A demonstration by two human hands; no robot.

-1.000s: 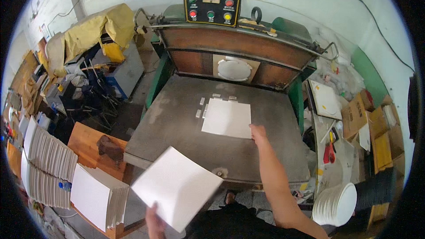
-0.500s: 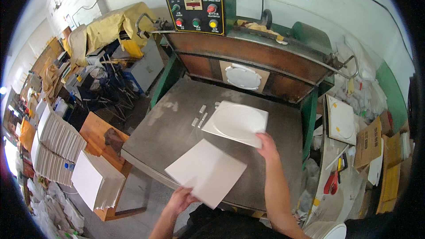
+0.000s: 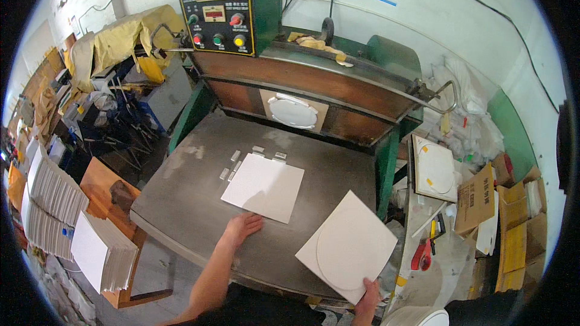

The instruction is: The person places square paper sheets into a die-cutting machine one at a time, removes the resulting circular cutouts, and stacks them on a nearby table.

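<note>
A plain white square board (image 3: 266, 187) lies flat on the dark machine table, its left and far edges against small metal blocks (image 3: 234, 168). My left hand (image 3: 244, 227) rests flat beside the board's near edge, fingers stretched out and gripping nothing. At the near right, my right hand (image 3: 367, 297) pinches the lower corner of another white square board (image 3: 347, 247). This board has a large circle outlined on its face, and it is held tilted over the table's front right part.
The green press with its control panel (image 3: 219, 15) rises behind the table (image 3: 181, 187). On its raised plate sits a round white die (image 3: 293, 111). Stacked white boards (image 3: 99, 253) stand at left on a wooden stand. Red-handled scissors (image 3: 422, 255) lie on the right side bench beside cardboard boxes (image 3: 474, 202).
The plain board has gone from my left hand onto the table against the blocks. My right hand has drawn the circle-marked board off that spot, toward me and to the right.
</note>
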